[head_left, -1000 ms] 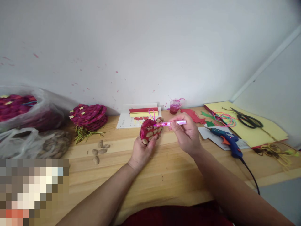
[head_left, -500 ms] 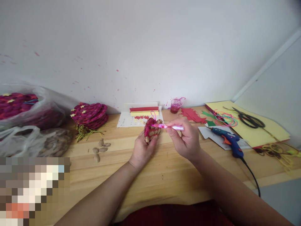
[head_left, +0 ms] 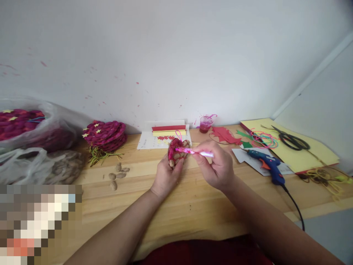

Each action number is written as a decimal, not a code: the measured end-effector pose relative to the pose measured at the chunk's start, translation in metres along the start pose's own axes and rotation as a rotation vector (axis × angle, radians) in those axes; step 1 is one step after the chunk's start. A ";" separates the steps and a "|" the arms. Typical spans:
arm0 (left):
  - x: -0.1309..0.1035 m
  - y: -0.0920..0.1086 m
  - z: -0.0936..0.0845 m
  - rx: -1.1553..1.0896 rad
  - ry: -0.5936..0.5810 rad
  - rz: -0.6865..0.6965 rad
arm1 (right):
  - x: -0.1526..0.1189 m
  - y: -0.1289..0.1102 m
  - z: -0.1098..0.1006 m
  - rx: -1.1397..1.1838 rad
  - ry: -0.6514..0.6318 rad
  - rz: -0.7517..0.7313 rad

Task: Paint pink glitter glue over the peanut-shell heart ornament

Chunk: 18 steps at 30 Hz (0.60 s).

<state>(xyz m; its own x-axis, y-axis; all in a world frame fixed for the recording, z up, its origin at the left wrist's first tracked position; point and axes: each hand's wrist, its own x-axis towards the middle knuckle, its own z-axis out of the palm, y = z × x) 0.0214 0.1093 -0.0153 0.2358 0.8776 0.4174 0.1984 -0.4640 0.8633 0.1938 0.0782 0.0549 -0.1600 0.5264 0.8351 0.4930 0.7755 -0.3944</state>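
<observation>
Tilted up in my left hand (head_left: 167,176) is a small wreath of peanuts (head_left: 174,149), its left part coated magenta and its right part still bare tan shell. A pink cord loop (head_left: 179,134) rises from its top. My right hand (head_left: 216,165) pinches a paintbrush (head_left: 202,154) with a pale shiny handle and pink-smeared front; its tip touches the painted part of the wreath. A small plastic cup of magenta paint (head_left: 205,125) stands behind, against the wall. Several loose peanuts (head_left: 118,175) lie on the table to the left.
Stacked magenta peanut wreaths (head_left: 106,134) and plastic bags (head_left: 59,127) stand left. Paper stars (head_left: 165,139) lie behind my hands. Red paper cutouts (head_left: 224,135), a blue glue gun (head_left: 266,163) with its cord, black scissors (head_left: 293,140) and yellow sheets (head_left: 317,156) are on the right.
The brush tip has shifted slightly left and down over the wreath, and my right hand has moved a little with it. My left hand keeps its hold on the wreath.
</observation>
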 end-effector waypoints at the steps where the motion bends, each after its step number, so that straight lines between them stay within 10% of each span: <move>1: 0.000 0.000 0.000 0.003 -0.004 0.004 | 0.000 0.001 0.000 0.001 0.012 0.014; 18: -0.001 -0.010 0.004 -0.118 0.002 -0.024 | -0.001 0.017 -0.003 0.216 0.102 0.330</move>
<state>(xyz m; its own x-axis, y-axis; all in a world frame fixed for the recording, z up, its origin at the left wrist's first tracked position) 0.0230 0.1127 -0.0255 0.2307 0.8885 0.3967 0.0909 -0.4256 0.9003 0.2051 0.0898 0.0487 0.0679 0.7307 0.6793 0.3108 0.6315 -0.7104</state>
